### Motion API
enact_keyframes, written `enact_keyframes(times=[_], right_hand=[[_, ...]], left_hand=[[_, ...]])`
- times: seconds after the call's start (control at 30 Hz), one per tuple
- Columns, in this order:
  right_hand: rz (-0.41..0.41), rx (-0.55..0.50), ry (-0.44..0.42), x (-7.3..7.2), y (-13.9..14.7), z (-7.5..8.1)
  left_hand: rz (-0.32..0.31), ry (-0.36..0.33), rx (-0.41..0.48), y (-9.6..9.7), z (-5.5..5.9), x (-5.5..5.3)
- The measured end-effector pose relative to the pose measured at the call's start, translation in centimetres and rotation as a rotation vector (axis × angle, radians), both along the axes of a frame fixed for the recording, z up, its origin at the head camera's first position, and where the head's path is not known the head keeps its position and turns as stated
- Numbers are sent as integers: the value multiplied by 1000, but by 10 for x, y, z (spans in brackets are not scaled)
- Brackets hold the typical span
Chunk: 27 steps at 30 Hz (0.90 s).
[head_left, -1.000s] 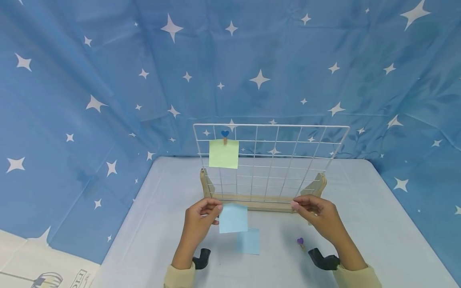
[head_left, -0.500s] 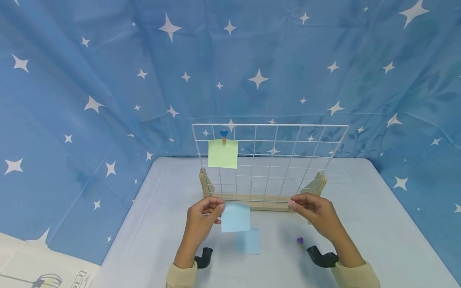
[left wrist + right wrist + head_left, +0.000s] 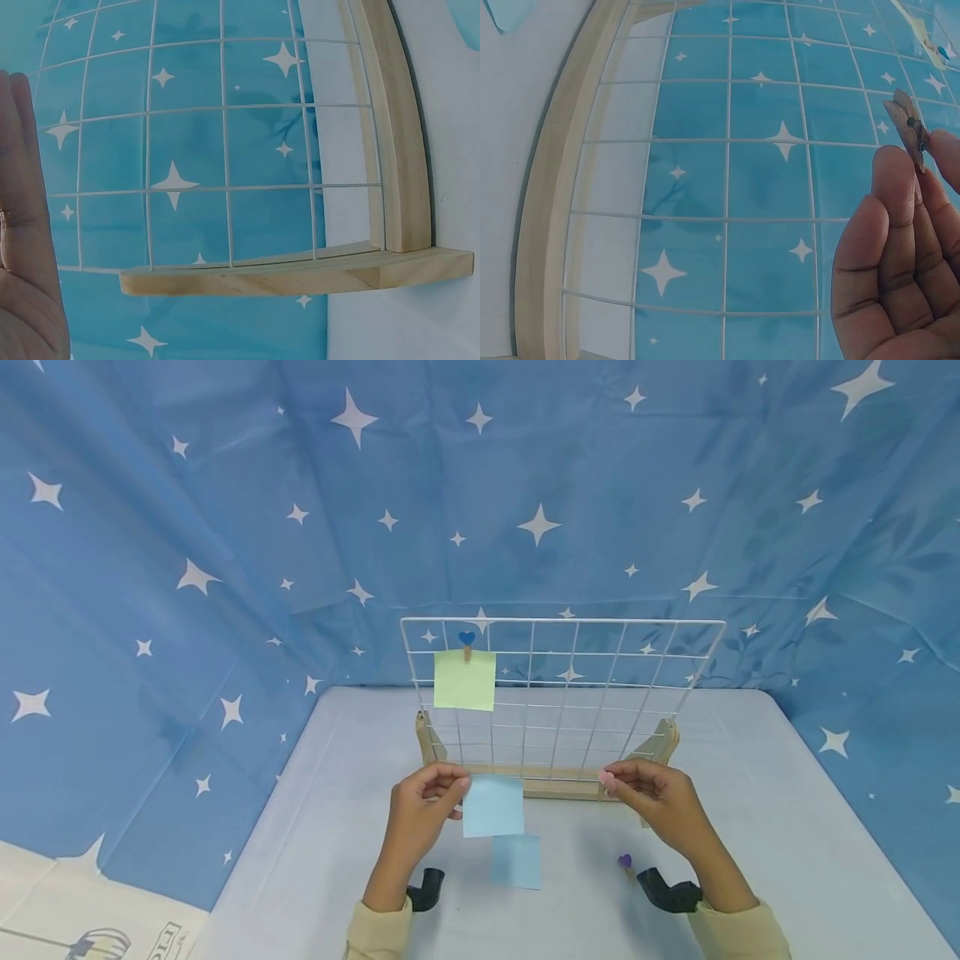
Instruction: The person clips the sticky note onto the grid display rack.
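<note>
My left hand point(image 3: 420, 806) pinches a light blue paper note point(image 3: 493, 807) by its upper left corner, in front of the wire grid's point(image 3: 562, 621) wooden base point(image 3: 566, 788). The left wrist view shows only part of that hand point(image 3: 26, 225), without the note's held corner. Between thumb and fingertips, my right hand point(image 3: 663, 795) holds a small wooden clothespin point(image 3: 907, 127) with a pink heart on it. Higher up, a pale green note point(image 3: 465, 682) hangs on the grid under a blue heart clothespin point(image 3: 467, 641).
Another light blue note point(image 3: 519, 863) lies on the white tabletop point(image 3: 345, 752), partly behind the held one. A purple heart clothespin point(image 3: 626, 862) lies near the right wrist. Behind the grid hangs a blue star-patterned cloth point(image 3: 480, 485).
My left hand has moved the blue note slightly right and up. The right hand has shifted a little left with the pink heart clothespin.
</note>
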State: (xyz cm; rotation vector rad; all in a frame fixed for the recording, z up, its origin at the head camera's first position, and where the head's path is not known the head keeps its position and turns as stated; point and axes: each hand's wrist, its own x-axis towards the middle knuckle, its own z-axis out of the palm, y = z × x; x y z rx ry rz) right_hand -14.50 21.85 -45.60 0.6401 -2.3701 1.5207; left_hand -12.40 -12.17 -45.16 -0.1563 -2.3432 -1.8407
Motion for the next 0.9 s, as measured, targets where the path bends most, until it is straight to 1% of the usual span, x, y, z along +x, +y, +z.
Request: enact_keyframes(times=[0.3, 0.57, 0.9], right_hand=[[-2, -9, -3, -2, -1, 4], [2, -33, 5, -3, -5, 6], [-18, -36, 9, -6, -8, 11]], left_hand=[[-1, 25, 20, 1, 8, -1], [-5, 33, 29, 3, 10, -3], [4, 38, 52, 5, 16, -4]])
